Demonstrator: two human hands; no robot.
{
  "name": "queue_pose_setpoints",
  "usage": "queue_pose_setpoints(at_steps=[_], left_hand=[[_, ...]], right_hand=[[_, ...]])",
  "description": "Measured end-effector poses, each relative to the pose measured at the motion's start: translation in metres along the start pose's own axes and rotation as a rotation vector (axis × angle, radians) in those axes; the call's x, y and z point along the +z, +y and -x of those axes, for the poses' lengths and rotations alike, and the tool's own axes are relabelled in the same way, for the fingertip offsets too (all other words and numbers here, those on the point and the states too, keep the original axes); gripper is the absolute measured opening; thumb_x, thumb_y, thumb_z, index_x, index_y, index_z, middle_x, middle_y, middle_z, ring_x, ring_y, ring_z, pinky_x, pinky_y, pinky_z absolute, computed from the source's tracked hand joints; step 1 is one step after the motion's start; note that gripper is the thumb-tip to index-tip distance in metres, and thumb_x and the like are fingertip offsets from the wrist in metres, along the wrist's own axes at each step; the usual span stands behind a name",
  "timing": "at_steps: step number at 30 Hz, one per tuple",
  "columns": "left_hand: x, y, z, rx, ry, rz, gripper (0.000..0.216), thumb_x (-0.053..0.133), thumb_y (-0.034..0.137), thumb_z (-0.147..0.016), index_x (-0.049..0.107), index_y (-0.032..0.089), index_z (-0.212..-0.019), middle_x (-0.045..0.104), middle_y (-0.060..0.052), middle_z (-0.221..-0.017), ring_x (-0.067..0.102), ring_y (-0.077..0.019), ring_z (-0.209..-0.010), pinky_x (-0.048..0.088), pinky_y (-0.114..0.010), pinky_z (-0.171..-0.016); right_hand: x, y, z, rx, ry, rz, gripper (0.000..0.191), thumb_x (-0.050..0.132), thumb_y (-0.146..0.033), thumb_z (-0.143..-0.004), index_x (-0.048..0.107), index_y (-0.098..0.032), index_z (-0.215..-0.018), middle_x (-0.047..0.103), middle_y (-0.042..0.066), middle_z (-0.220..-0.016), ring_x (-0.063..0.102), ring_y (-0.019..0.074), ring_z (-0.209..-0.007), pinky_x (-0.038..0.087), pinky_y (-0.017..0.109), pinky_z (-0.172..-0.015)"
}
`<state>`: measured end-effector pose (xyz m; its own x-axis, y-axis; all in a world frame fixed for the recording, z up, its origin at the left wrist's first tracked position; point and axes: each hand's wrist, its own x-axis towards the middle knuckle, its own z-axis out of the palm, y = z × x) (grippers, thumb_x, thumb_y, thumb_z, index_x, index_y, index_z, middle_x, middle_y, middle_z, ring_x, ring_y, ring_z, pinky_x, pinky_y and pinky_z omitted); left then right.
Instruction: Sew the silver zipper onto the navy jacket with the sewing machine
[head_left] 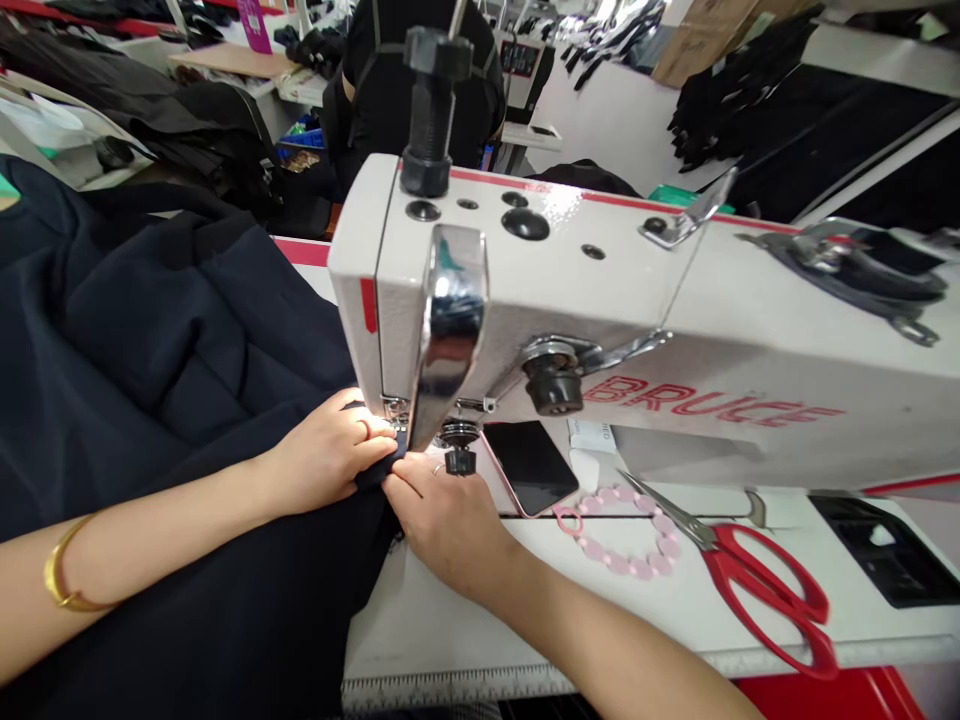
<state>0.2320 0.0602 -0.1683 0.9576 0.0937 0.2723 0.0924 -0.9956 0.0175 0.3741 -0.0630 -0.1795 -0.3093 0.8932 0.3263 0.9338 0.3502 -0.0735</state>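
Observation:
Dark navy fabric (172, 310) covers the left side of the sewing table and runs in under the head of a white sewing machine (480, 290). My left hand (330, 452) has its fingers bent and closed on the fabric, just left of the presser foot area. Close to it, my right hand (450, 520) grips the fabric's near edge between thumb and fingers, partly behind the machine's tension knob. The needle itself is hidden by the machine's chrome guard (450, 330).
Right of my hands lie a phone (529, 465), a pink beaded loop (634, 565) and red-handled scissors (765, 590). A ruler strip (457, 688) lines the table's front edge. A black tray (885, 550) sits far right. Beyond the machine is a person in black (375, 90).

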Motion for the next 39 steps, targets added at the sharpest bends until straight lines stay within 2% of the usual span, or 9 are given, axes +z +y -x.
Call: queue_pose_setpoints(at_steps=[5, 16, 20, 23, 26, 31, 34, 37, 39], left_hand=[[0.002, -0.011, -0.007, -0.029, -0.010, -0.012, 0.014, 0.044, 0.012, -0.069, 0.056, 0.018, -0.069, 0.059, -0.002, -0.061, 0.051, -0.0153, -0.058, 0.039, -0.034, -0.072], [0.002, -0.009, -0.007, -0.068, 0.007, -0.015, 0.019, 0.043, 0.017, -0.078, 0.060, 0.018, -0.069, 0.056, -0.002, -0.056, 0.050, -0.0151, -0.056, 0.040, -0.031, -0.065], [0.000, -0.006, -0.003, -0.106, 0.017, 0.023, 0.017, 0.046, 0.018, -0.079, 0.063, 0.018, -0.084, 0.062, -0.003, -0.070, 0.055, -0.0164, -0.067, 0.042, -0.030, -0.067], [-0.001, -0.004, 0.006, -0.126, 0.036, 0.050, 0.017, 0.048, 0.019, -0.079, 0.062, 0.018, -0.088, 0.065, -0.005, -0.084, 0.058, -0.0182, -0.080, 0.044, -0.033, -0.075], [0.000, 0.001, 0.025, -0.130, 0.061, 0.086, 0.021, 0.048, 0.016, -0.077, 0.061, 0.017, -0.094, 0.064, -0.007, -0.094, 0.057, -0.0183, -0.088, 0.043, -0.036, -0.083], [-0.003, 0.015, 0.054, -0.159, 0.047, 0.181, 0.027, 0.048, 0.014, -0.076, 0.057, 0.019, -0.101, 0.062, -0.006, -0.104, 0.055, -0.0166, -0.097, 0.034, -0.041, -0.098], [-0.010, 0.014, 0.047, -0.183, 0.001, 0.194, 0.018, 0.045, 0.014, -0.078, 0.058, 0.019, -0.090, 0.064, -0.003, -0.091, 0.057, -0.0143, -0.086, 0.033, -0.040, -0.097], [-0.016, 0.001, 0.025, -0.230, -0.072, 0.163, 0.015, 0.043, 0.019, -0.081, 0.058, 0.018, -0.078, 0.062, 0.000, -0.071, 0.055, -0.0131, -0.067, 0.040, -0.035, -0.084], [-0.016, -0.011, 0.011, -0.284, -0.095, 0.125, 0.018, 0.045, 0.025, -0.082, 0.058, 0.017, -0.072, 0.060, 0.001, -0.065, 0.054, -0.0136, -0.062, 0.042, -0.032, -0.073]], right_hand=[[0.002, 0.004, -0.008, 0.065, -0.080, 0.020, 0.012, 0.049, -0.009, -0.077, 0.047, -0.019, -0.070, 0.052, -0.002, -0.068, 0.044, 0.0127, -0.060, 0.024, 0.028, -0.054], [0.001, 0.006, -0.011, 0.095, -0.132, 0.029, 0.015, 0.047, -0.008, -0.078, 0.046, -0.019, -0.068, 0.054, -0.001, -0.067, 0.044, 0.0127, -0.058, 0.023, 0.028, -0.054], [0.004, 0.008, -0.011, 0.071, -0.117, 0.007, 0.013, 0.048, -0.011, -0.081, 0.049, -0.019, -0.071, 0.055, -0.001, -0.073, 0.046, 0.0128, -0.064, 0.026, 0.027, -0.056], [0.008, 0.005, -0.009, 0.031, -0.044, 0.014, 0.015, 0.046, -0.010, -0.083, 0.051, -0.018, -0.072, 0.057, -0.001, -0.078, 0.046, 0.0124, -0.067, 0.027, 0.026, -0.057], [0.010, -0.004, -0.005, -0.068, 0.011, 0.003, 0.018, 0.041, -0.010, -0.085, 0.054, -0.017, -0.075, 0.057, 0.001, -0.080, 0.047, 0.0137, -0.070, 0.030, 0.027, -0.059], [0.006, -0.023, 0.003, -0.231, 0.002, -0.046, 0.018, 0.039, -0.008, -0.084, 0.057, -0.013, -0.083, 0.056, 0.005, -0.082, 0.049, 0.0177, -0.078, 0.038, 0.029, -0.064], [0.006, -0.026, 0.004, -0.249, -0.001, -0.087, 0.017, 0.040, -0.008, -0.083, 0.057, -0.013, -0.081, 0.056, 0.006, -0.083, 0.050, 0.0185, -0.082, 0.042, 0.030, -0.068], [0.010, -0.024, 0.004, -0.251, 0.015, -0.124, 0.016, 0.042, -0.009, -0.083, 0.057, -0.013, -0.079, 0.056, 0.006, -0.083, 0.052, 0.0190, -0.088, 0.043, 0.031, -0.080], [0.011, -0.022, 0.004, -0.263, 0.029, -0.130, 0.015, 0.043, -0.008, -0.082, 0.057, -0.012, -0.080, 0.056, 0.007, -0.084, 0.052, 0.0200, -0.094, 0.041, 0.033, -0.089]])
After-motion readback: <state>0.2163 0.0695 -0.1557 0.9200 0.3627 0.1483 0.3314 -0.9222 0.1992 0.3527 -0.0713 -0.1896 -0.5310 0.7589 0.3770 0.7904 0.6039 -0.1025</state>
